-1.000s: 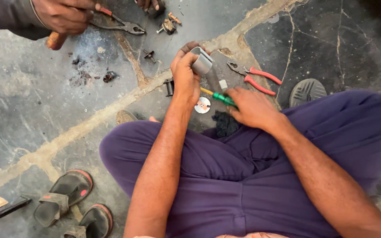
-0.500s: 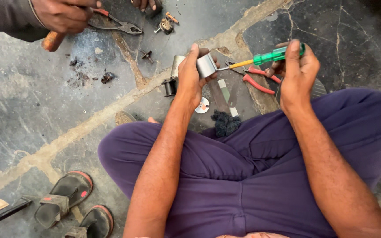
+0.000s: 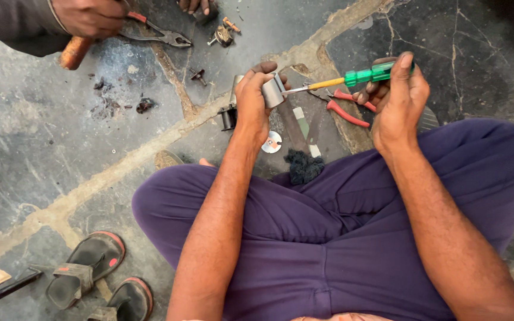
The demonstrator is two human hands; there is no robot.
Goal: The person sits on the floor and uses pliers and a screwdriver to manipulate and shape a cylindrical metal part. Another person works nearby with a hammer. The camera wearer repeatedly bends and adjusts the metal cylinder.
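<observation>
Left hand (image 3: 256, 98): forearm extended toward 12 o'clock, fingers curled closed in a grip, thumb wrapped at 1 o'clock. Right hand (image 3: 397, 101): forearm angled toward 11 o'clock, wrist bent, fingers clenched, thumb raised along the top. Both arms bare.

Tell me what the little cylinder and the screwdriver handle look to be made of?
The cylinder in the left hand looks like dull grey metal, with a faint sheen. The screwdriver handle in the right hand seems translucent green plastic; light passes through it.
</observation>
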